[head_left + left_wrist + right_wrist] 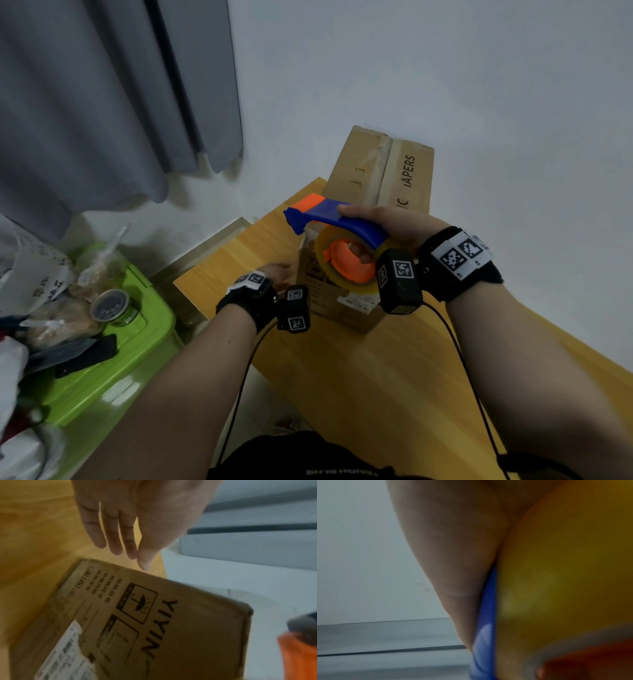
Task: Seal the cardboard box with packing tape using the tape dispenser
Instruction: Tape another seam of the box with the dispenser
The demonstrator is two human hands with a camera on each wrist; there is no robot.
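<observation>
Right hand (pixel 387 222) grips tape dispenser (pixel 337 236), centre frame, held above cardboard box (pixel 329 298) on wooden table (pixel 394 383). Left hand (pixel 277 272) relaxed, fingers straight, beside box's left face; contact unclear. Step, as judged: steady box, bring dispenser's front end down onto seam, press, pull straight. Second box (pixel 380 171) behind, upper centre, may limit stroke. Green bin (pixel 113 373) with clutter lower left, clear of work.

Two cardboard boxes (pixel 337 301) (pixel 380 168), one tape dispenser (pixel 337 222), one green bin (pixel 113 359).
</observation>
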